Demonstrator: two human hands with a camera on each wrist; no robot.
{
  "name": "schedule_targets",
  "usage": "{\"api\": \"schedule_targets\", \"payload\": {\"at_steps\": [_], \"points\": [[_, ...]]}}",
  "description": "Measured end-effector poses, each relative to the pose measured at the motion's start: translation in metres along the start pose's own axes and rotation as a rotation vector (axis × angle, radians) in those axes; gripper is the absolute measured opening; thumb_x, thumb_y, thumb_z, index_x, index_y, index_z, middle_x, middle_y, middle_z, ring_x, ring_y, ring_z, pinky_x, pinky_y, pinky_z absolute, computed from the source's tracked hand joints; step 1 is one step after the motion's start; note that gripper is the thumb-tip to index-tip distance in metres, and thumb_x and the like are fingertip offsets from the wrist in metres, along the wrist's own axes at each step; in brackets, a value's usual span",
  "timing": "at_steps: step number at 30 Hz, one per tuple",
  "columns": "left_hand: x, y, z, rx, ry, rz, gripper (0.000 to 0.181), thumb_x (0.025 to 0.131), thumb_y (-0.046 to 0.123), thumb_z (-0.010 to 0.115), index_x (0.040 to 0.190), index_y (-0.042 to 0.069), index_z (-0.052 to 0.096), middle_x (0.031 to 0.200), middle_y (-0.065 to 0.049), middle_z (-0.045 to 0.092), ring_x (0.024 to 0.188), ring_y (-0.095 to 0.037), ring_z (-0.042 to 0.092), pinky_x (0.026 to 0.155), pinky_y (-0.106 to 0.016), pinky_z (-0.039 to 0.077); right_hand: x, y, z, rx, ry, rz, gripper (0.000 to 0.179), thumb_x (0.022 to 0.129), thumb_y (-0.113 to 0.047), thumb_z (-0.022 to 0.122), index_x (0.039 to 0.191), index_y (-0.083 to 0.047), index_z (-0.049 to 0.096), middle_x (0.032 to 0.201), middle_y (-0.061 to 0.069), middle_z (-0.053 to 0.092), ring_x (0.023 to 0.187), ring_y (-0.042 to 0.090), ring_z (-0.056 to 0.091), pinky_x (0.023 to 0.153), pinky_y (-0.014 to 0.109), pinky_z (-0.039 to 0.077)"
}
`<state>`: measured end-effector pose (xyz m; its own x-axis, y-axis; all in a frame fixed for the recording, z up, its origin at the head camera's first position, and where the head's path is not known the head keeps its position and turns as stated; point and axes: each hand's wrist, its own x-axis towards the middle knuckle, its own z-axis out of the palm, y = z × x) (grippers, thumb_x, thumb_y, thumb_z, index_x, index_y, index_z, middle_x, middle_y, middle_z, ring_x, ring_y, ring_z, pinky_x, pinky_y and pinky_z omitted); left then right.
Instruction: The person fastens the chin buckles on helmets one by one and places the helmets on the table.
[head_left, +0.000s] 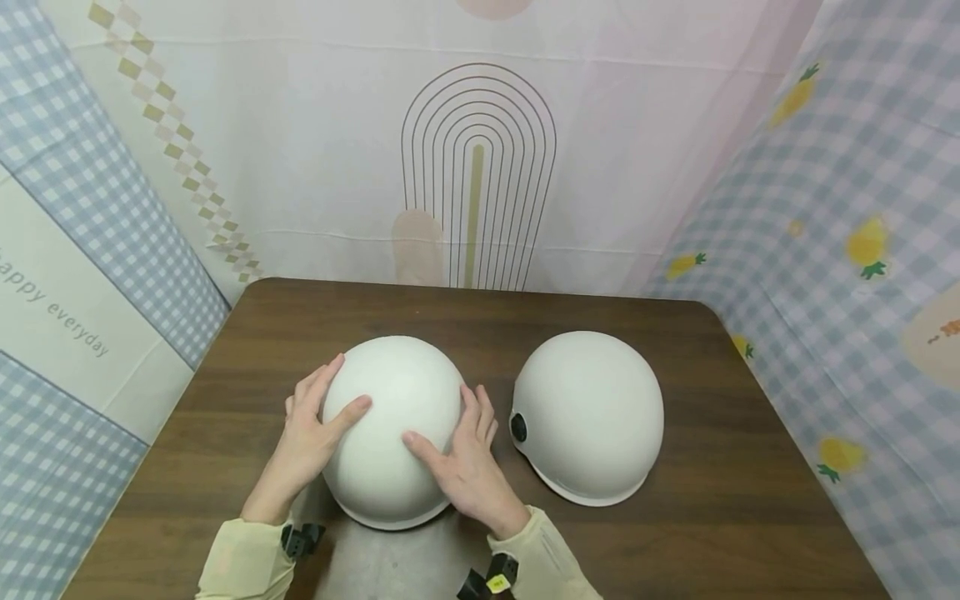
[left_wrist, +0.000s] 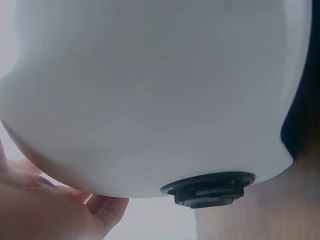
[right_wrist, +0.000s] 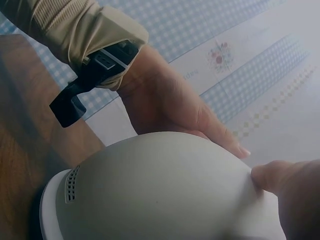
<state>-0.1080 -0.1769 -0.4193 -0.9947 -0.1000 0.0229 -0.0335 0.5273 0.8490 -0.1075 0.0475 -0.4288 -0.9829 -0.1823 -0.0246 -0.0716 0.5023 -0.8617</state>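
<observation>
A white helmet [head_left: 393, 450] with a smooth round dome stands rim down on the wooden table [head_left: 247, 400]. My left hand [head_left: 311, 433] lies along its left side, thumb on the dome and fingers extended up the side. From the right, my right hand [head_left: 468, 462] touches the same helmet, its thumb also on the dome and its fingers spread. In the left wrist view a round black fitting [left_wrist: 210, 189] sticks out near the helmet's edge. A small grid vent [right_wrist: 72, 184] shows near the rim in the right wrist view.
A second white helmet [head_left: 588, 417] sits to the right, with a black round fitting [head_left: 518, 427] facing left. Behind the table hangs a pale patterned cloth [head_left: 322, 150]; blue checked cloth [head_left: 840, 200] with pineapples borders the right.
</observation>
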Motion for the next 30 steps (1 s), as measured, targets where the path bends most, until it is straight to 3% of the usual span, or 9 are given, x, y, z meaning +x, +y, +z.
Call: {"api": "schedule_targets", "payload": {"at_steps": [17,30], "points": [[0.0034,-0.0011,0.0031,0.000,-0.012,-0.012,0.076,0.090,0.050,0.064,0.154,0.031,0.027,0.156,-0.013,0.016,0.133,-0.036,0.016,0.093,-0.071,0.025,0.0003,0.0080,0.0044,0.009,-0.032,0.044,0.106,0.084,-0.066,0.061,0.157,-0.017,0.001,0.158,0.014,-0.005,0.141,0.043,-0.001,0.102,0.067,0.025],[0.0062,0.0007,0.0032,0.001,-0.014,-0.022,0.076,0.090,0.051,0.065,0.154,0.031,0.029,0.157,-0.011,0.016,0.134,-0.035,0.013,0.094,-0.071,0.023,0.0012,0.0096,0.0040,0.012,-0.041,0.071,0.114,0.080,-0.067,0.065,0.156,-0.022,-0.006,0.158,0.015,0.000,0.139,0.039,0.007,0.101,0.066,0.026]]}}
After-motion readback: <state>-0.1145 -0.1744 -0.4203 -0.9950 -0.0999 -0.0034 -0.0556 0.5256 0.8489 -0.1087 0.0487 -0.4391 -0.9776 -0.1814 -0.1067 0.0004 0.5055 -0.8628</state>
